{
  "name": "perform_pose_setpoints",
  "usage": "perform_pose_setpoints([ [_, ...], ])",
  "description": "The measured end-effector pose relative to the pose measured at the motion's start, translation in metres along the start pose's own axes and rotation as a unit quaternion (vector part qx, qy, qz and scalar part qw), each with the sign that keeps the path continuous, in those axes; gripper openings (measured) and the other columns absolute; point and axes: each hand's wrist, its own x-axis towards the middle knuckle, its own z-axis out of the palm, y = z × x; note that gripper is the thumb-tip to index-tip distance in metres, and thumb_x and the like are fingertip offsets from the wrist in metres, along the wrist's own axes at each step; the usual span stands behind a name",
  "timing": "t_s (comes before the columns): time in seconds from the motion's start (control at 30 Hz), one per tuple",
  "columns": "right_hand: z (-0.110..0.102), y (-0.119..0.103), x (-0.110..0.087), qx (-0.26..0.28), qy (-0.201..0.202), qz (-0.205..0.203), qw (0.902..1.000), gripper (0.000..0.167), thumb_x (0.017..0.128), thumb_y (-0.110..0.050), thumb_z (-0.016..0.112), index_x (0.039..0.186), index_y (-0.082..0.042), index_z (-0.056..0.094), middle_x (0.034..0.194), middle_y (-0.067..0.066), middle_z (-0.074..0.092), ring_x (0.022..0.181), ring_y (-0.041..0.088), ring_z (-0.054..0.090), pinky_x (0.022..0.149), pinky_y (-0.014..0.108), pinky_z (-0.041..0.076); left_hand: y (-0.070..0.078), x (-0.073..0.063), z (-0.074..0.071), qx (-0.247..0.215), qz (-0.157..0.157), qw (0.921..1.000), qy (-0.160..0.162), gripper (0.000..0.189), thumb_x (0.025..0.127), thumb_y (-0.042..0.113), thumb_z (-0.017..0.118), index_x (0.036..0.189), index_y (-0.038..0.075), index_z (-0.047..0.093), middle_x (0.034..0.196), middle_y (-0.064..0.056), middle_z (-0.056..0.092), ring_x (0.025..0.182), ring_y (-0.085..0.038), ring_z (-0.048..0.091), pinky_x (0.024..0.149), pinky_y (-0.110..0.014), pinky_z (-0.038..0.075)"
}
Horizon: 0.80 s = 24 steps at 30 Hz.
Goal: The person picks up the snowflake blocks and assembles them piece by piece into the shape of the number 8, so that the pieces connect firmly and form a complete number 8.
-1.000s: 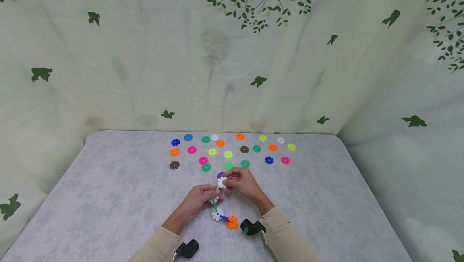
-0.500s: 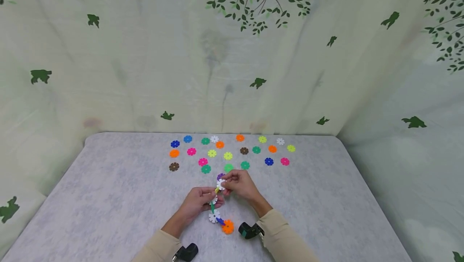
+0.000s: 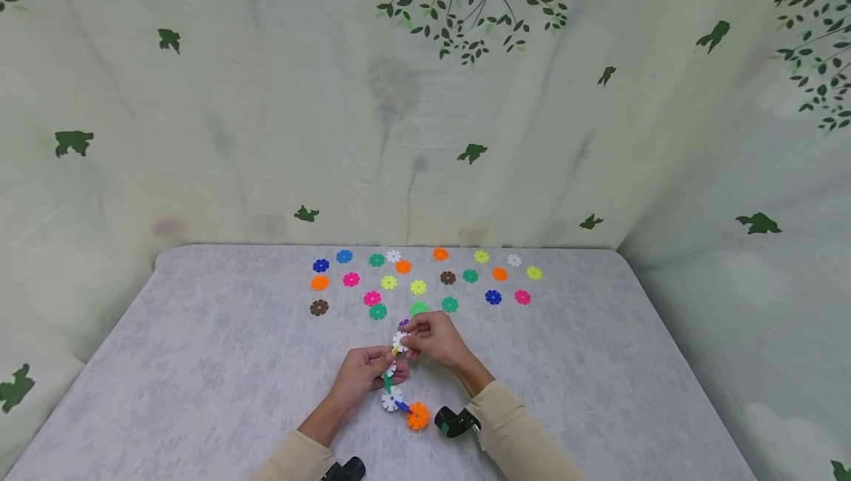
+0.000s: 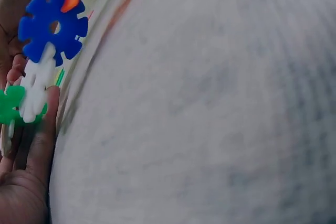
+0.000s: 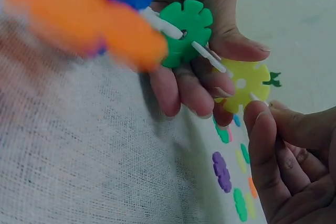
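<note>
A chain of slotted plastic interlocking discs hangs between the two hands over the table. From its loose end come an orange disc (image 3: pixel 417 416), a blue disc (image 4: pixel 52 24), a white disc (image 3: pixel 392 398), a green disc (image 5: pixel 189 24), another white disc and a yellow disc (image 5: pixel 244 85). My left hand (image 3: pixel 362 376) grips the chain near the yellow disc, thumb on top and fingers beneath. With thumb and forefinger, my right hand (image 3: pixel 441 340) pinches the end white disc (image 3: pixel 399 341), which meets the yellow disc's edge. Fingers partly hide this joint.
Loose discs in many colours lie scattered across the table's far half, among them a brown disc (image 3: pixel 319 307) and a pink disc (image 3: pixel 522 297). A purple disc (image 5: pixel 221 172) lies just beyond the right hand. Behind the grey table (image 3: pixel 213 363) hangs a leaf-printed curtain (image 3: pixel 319 97).
Both hands keep their hold and shift slightly left. The orange end of the chain has swung a little left and toward the body.
</note>
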Motion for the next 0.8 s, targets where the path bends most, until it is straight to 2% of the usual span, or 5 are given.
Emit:
perform_pose_setpoints([
  [0.2,-0.008,0.000,-0.003,-0.016,-0.031,0.007,0.9994,0.017,0.087,0.005,0.065,0.103,0.008,0.069,0.076,0.010,0.066,0.058,0.013,0.062,0.061,0.032,0.058,0.002,0.000,-0.001,0.000,-0.026,0.9984,-0.050,0.040,0.099,0.015,0.055,0.124,-0.016,0.051,0.098,-0.013,0.072,0.089,-0.017,0.069,0.083,-0.035,0.056],
  [0.27,-0.010,0.000,-0.003,-0.022,-0.046,-0.001,0.9987,0.019,0.087,0.004,0.066,0.105,0.007,0.069,0.077,0.009,0.065,0.059,0.013,0.062,0.061,0.034,0.059,0.003,0.000,-0.002,0.004,-0.040,0.9978,-0.053,0.041,0.099,0.019,0.056,0.124,-0.014,0.053,0.103,-0.012,0.071,0.090,-0.015,0.068,0.083,-0.033,0.056],
  [0.47,-0.015,-0.001,0.001,-0.033,-0.098,-0.007,0.9946,0.020,0.089,-0.003,0.067,0.107,0.005,0.070,0.087,0.009,0.068,0.060,0.013,0.063,0.060,0.033,0.058,0.006,-0.001,-0.001,0.018,-0.057,0.9982,-0.010,0.043,0.099,0.030,0.056,0.118,-0.008,0.056,0.102,-0.010,0.070,0.088,-0.014,0.066,0.078,-0.029,0.057],
  [0.63,-0.026,0.002,0.014,-0.108,-0.051,0.005,0.9929,0.018,0.090,-0.009,0.067,0.105,0.000,0.071,0.080,0.008,0.065,0.055,0.013,0.056,0.054,0.027,0.054,0.008,-0.001,0.000,0.013,-0.051,0.9985,0.016,0.032,0.100,0.025,0.054,0.111,-0.005,0.055,0.096,-0.012,0.071,0.085,-0.018,0.069,0.079,-0.030,0.057],
  [0.8,-0.030,0.011,0.030,-0.212,-0.046,0.027,0.9757,0.025,0.085,-0.012,0.074,0.108,-0.004,0.069,0.066,0.001,0.059,0.049,0.011,0.051,0.047,0.023,0.047,0.009,0.000,0.000,-0.001,-0.064,0.9972,0.040,0.029,0.101,0.021,0.052,0.113,-0.006,0.054,0.097,-0.012,0.070,0.086,-0.021,0.069,0.082,-0.032,0.057],
])
